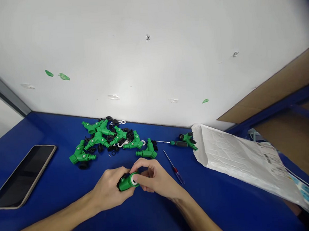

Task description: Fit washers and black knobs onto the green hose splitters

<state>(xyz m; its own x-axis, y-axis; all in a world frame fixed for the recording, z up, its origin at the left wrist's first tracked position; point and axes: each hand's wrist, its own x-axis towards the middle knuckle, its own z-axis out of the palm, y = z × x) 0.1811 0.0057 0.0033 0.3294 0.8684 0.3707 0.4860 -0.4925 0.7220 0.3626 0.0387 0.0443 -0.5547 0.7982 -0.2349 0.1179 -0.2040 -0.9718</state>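
Green plastic fitting (pixel 127 182) sits between both hands. Left hand (pixel 108 188) curls its fingers around the body; right fingertips (pixel 144 164) pinch the end, near a white washer (pixel 134 180). It seems light and stiff, maybe slippery, so the round body looks best for holding. Past the fingers lie more fittings (pixel 97 140) and a screwdriver (pixel 177 172).

The camera sits on my head, facing forward and tilted down, looking along my forearms (pixel 48 224) from close above. My left hand (pixel 109 188) and right hand (pixel 155 178) sit low and central, with the blue workbench (pixel 214 195) and white wall (pixel 140 50) farther off.
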